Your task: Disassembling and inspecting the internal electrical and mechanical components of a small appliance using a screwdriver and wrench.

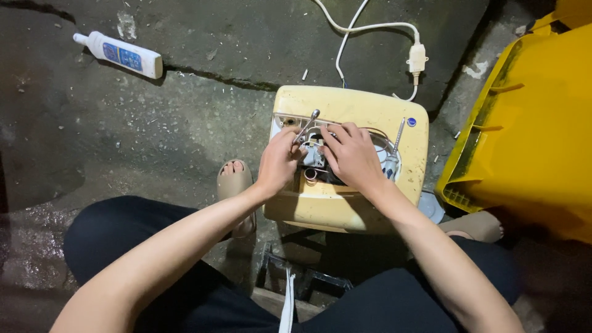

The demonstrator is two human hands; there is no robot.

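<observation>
Landmark: the pale yellow appliance housing point(345, 203), opened on its upper face, sitting on wet concrete floor point(92, 148).

Nearest the camera, below the housing: dark trousers and a dark crate-like frame point(308, 280) with a white strap point(288, 305) hanging across it. A foot in a tan slide sandal point(235, 185) rests just left of the housing; the other sandal point(478, 225) shows at its lower right corner.

At the housing's opening: left hand point(277, 163) curled, fingertips pinching into the wiring, touching a metal rod point(307, 123) that sticks up there. Right hand point(351, 155) lies flat-knuckled over the opening, fingers bent down onto the pale inner parts point(313, 157); what exactly it grips cannot be told. A second thin metal rod point(398, 137) stands at the right of the opening, apart from both hands.

Right of the housing: a yellow plastic bin point(530, 129), tilted.

Beyond the housing: white cable point(370, 26) with an inline plug piece point(417, 60).

Far upper left of the housing: white tube-shaped bottle point(120, 54) lying on its side.
</observation>
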